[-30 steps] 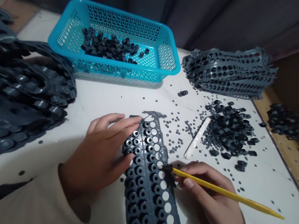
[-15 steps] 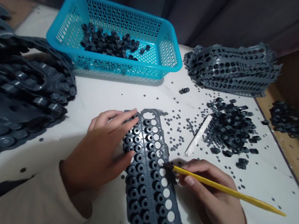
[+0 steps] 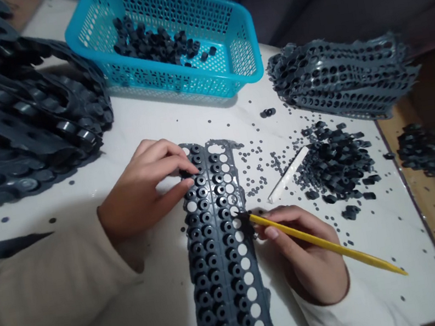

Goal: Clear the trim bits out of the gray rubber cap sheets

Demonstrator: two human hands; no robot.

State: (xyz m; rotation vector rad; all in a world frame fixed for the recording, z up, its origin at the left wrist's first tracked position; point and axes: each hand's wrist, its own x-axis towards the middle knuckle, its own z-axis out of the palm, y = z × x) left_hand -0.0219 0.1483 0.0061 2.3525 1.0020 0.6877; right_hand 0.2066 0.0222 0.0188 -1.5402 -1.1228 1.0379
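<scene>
A dark grey moulded rubber sheet (image 3: 221, 251) lies lengthwise on the white table, with rows of round rubber bushings in it. Its right-hand column is mostly open holes. My left hand (image 3: 148, 183) is at the sheet's upper left, thumb and forefinger closed around a black rubber bushing (image 3: 188, 174) still seated in its row. My right hand (image 3: 314, 258), beside the sheet's right edge, grips a slim yellow stick-like tool (image 3: 322, 243). The tool's dark tip touches or hovers over the hole column; which of the two I cannot tell.
A blue plastic basket (image 3: 249, 77) holding loose bushings stands at the back. Rubber sheets (image 3: 24, 134) are heaped at left; a holed sheet roll (image 3: 344, 75) lies at right. Near a white stick (image 3: 288, 174) are a bushing pile (image 3: 337, 159) and scattered small discs.
My left hand has gone from lying spread on the sheet to a pinch at its left column. The view has shifted, so the table things sit higher. My right hand keeps its hold.
</scene>
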